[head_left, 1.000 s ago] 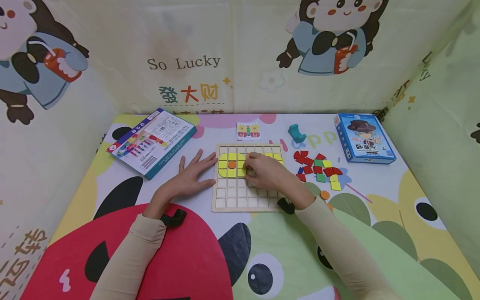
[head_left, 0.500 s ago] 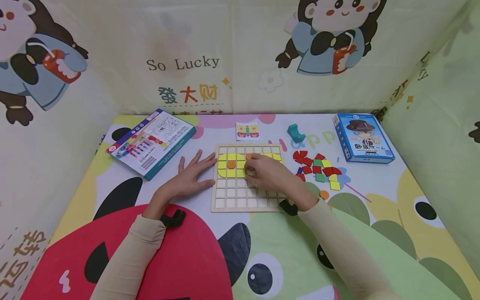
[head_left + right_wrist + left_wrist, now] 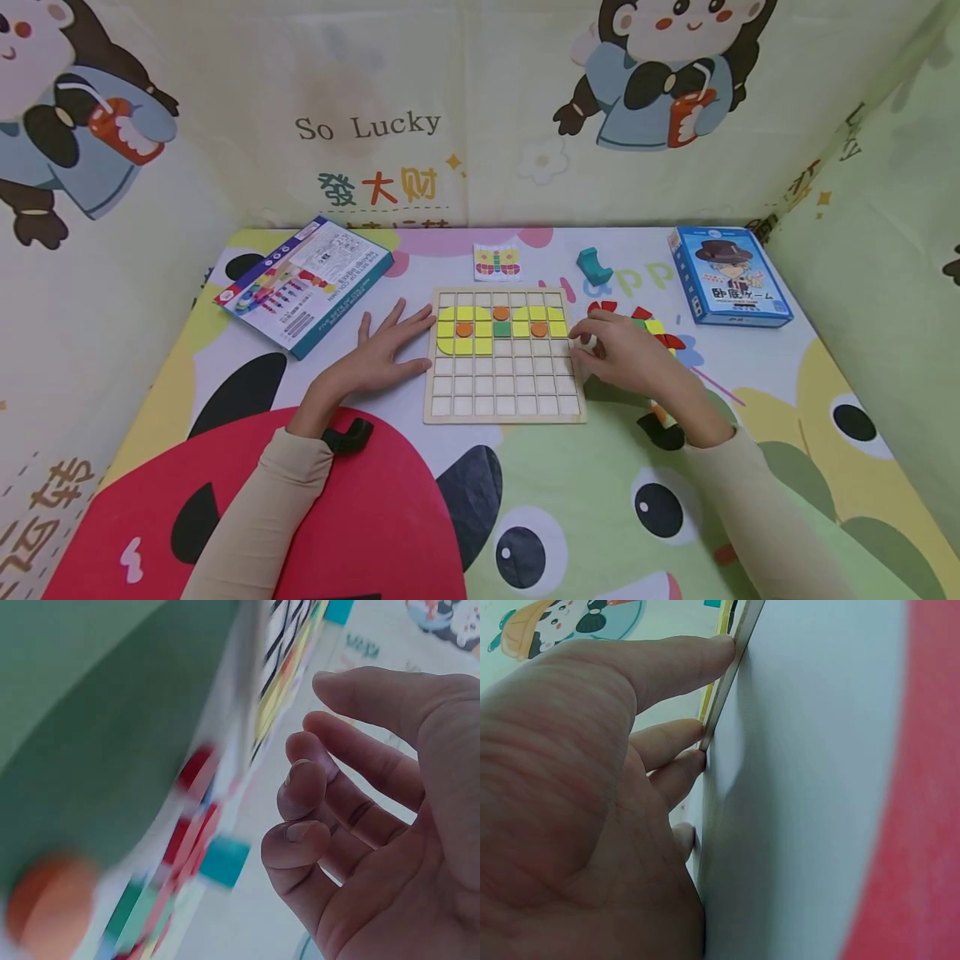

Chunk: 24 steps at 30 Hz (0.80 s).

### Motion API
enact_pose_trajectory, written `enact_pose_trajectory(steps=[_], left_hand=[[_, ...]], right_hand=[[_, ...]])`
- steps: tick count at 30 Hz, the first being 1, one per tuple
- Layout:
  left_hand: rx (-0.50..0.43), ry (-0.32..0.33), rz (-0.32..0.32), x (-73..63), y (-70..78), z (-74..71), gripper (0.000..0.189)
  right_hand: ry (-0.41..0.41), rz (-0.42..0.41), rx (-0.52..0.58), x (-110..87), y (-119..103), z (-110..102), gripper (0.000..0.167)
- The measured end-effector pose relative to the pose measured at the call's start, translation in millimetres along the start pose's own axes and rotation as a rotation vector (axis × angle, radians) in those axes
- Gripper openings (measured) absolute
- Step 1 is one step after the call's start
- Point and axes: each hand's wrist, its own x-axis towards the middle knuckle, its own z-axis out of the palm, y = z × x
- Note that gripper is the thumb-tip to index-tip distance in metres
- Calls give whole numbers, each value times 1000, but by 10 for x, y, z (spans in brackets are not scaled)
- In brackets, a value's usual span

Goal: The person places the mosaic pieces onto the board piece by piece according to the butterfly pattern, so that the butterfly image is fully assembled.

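Observation:
A wooden grid board [image 3: 504, 419] lies on the table. Yellow tiles [image 3: 483, 345], a green tile [image 3: 501, 330] and orange discs [image 3: 538, 330] fill some upper cells. My left hand [image 3: 375, 358] rests at the board's left edge with fingers spread; in the left wrist view its thumb [image 3: 697, 664] touches the rim. Just off the board's right edge is my right hand [image 3: 633, 354], its fingers loosely bent. The right wrist view shows nothing between its thumb [image 3: 360, 690] and fingers. Beneath and beyond that hand lie loose red tiles [image 3: 602, 307], partly hidden.
A butterfly pattern card [image 3: 497, 263] lies behind the board, with a teal curved block [image 3: 594, 268] to its right. One box [image 3: 303, 283] sits back left, a blue game box [image 3: 729, 275] back right. An orange disc [image 3: 51, 907] appears blurred in the right wrist view.
My right hand has moved right, off the board to its right edge. The green tile and right-hand orange disc it covered now show. My left hand has stayed put.

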Motion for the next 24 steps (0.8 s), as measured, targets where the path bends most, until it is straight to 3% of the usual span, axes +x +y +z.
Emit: enact_pose_trajectory(steps=[11,24], left_hand=[[-7,1,-2,9,2,6,82],[8,1,-3,21,-6,11,83]], right_hand=[[-20,135,-11,-441,522,-168,32],[-67,217,38,-555,781,-198,39]])
